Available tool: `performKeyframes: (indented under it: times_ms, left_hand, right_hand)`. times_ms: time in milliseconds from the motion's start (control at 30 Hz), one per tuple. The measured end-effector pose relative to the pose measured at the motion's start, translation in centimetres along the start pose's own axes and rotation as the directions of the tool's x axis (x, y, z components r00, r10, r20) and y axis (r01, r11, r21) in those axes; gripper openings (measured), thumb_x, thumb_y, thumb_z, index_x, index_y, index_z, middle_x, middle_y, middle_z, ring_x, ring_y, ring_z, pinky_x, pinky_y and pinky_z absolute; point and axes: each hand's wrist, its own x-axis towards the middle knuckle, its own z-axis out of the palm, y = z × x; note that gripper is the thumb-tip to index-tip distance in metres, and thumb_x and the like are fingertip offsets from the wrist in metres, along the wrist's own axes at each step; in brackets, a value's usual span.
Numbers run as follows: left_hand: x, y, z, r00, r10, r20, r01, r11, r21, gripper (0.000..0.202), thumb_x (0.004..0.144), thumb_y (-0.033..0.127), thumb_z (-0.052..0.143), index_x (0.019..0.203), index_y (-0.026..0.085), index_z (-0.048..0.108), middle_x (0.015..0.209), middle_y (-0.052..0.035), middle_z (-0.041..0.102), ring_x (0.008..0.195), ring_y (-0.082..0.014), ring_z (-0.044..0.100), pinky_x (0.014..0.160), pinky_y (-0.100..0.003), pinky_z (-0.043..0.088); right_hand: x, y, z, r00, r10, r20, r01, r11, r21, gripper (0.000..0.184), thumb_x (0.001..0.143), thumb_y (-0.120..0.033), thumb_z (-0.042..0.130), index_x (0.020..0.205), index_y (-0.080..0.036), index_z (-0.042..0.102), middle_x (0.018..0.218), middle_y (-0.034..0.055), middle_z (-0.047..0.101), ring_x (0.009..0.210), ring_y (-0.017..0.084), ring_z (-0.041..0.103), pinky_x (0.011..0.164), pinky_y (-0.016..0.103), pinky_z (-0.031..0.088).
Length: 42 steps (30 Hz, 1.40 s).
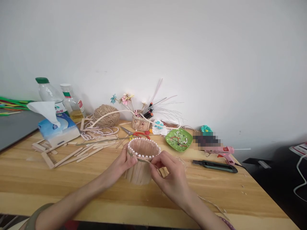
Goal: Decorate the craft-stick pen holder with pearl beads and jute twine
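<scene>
A round cup made of wooden craft sticks point(140, 171) stands upright on the wooden table point(72, 188), its rim lined with white pearl beads. My left hand point(120, 166) grips the cup's left side just under the rim. My right hand point(171, 179) pinches the front right of the rim, where a thin band or cord wraps the cup; I cannot tell which it is.
Loose craft sticks point(72, 153) and a tissue box point(57, 129) lie at the left, with two bottles behind. A twine ball point(106, 115), pearl strings, scissors point(136, 133), a green dish point(179, 139), a pink glue gun point(222, 151) and a utility knife point(214, 166) surround the cup.
</scene>
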Motion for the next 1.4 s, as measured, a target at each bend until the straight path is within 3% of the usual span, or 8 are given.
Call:
performKeyframes:
  times_ms: [533, 800, 933, 1133, 1400]
  left_hand:
    - [-0.4, 0.9, 0.3, 0.997, -0.034, -0.071, 0.031, 0.999, -0.042, 0.061, 0.082, 0.049, 0.056, 0.133, 0.022, 0.038, 0.142, -0.0088, 0.044, 0.137, -0.0282, 0.028, 0.113, -0.041, 0.02]
    - [-0.4, 0.4, 0.2, 1.0, -0.021, -0.019, 0.021, 1.0, -0.002, 0.071, 0.078, 0.051, 0.06, 0.136, 0.02, 0.034, 0.146, -0.0117, 0.038, 0.137, -0.0309, 0.028, 0.113, -0.043, 0.022]
    - [-0.3, 0.4, 0.2, 1.0, -0.007, -0.026, 0.008, 1.0, 0.007, 0.065, 0.08, 0.049, 0.059, 0.133, 0.019, 0.035, 0.146, -0.0107, 0.039, 0.137, -0.0283, 0.027, 0.113, -0.04, 0.021]
    - [0.0, 0.1, 0.1, 0.996, -0.032, -0.08, 0.03, 0.999, -0.033, 0.061, 0.074, 0.049, 0.066, 0.123, 0.019, 0.045, 0.134, -0.0111, 0.053, 0.13, -0.032, 0.039, 0.106, -0.04, 0.032]
    - [0.3, -0.2, 0.5, 0.98, -0.111, -0.168, 0.066, 0.965, -0.253, 0.064, 0.069, 0.05, 0.07, 0.119, 0.017, 0.048, 0.123, -0.0132, 0.061, 0.122, -0.0348, 0.049, 0.103, -0.047, 0.036]
  right_hand:
    - [-0.3, -0.1, -0.6, 0.999, 0.003, 0.048, -0.003, 1.0, -0.001, 0.012, 0.076, -0.01, 0.05, 0.068, -0.019, 0.053, 0.062, -0.0006, 0.055, 0.056, 0.011, 0.053, 0.052, 0.021, 0.042]
    - [-0.4, -0.1, -0.4, 1.0, 0.016, 0.024, -0.016, 1.0, -0.013, 0.012, 0.077, -0.011, 0.05, 0.068, -0.017, 0.053, 0.061, -0.0004, 0.055, 0.055, 0.01, 0.052, 0.053, 0.02, 0.041]
    - [-0.5, -0.1, -0.4, 0.999, 0.027, 0.025, -0.027, 1.0, -0.009, 0.011, 0.078, -0.012, 0.051, 0.068, -0.018, 0.053, 0.061, -0.0005, 0.055, 0.056, 0.01, 0.053, 0.053, 0.02, 0.042]
    - [-0.5, -0.1, -0.4, 0.997, 0.066, 0.031, -0.066, 0.997, 0.026, 0.011, 0.08, -0.014, 0.05, 0.07, -0.018, 0.053, 0.063, -0.0004, 0.055, 0.057, 0.011, 0.053, 0.053, 0.021, 0.043]
    - [-0.4, 0.0, -0.4, 0.984, 0.178, 0.011, -0.178, 0.971, 0.16, 0.012, 0.084, -0.021, 0.053, 0.073, -0.018, 0.056, 0.064, -0.0003, 0.059, 0.057, 0.011, 0.055, 0.054, 0.021, 0.049]
